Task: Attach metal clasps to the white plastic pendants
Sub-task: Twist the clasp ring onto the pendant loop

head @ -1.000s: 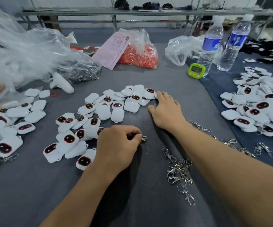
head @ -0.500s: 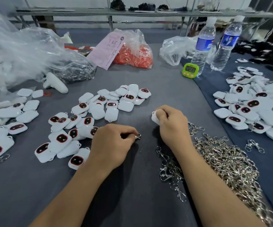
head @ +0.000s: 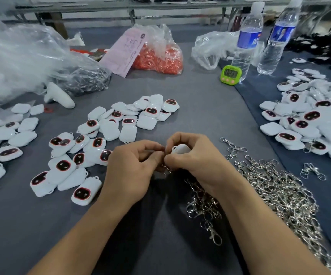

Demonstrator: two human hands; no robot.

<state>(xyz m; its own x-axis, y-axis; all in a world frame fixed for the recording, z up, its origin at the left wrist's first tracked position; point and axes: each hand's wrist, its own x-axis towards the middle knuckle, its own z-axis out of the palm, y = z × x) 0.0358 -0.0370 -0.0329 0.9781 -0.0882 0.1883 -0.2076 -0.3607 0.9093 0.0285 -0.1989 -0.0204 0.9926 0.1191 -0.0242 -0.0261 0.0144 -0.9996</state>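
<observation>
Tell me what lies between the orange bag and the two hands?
A cluster of white pendants on grey cloth, some showing dark faces, seen in the head view.

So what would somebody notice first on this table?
Two hands meet in the middle: the right hand holds a white pendant, the left hand pinches a metal clasp. A shiny heap of clasps sprawls to their right, and white pendants with dark faces scatter to the left.
</observation>
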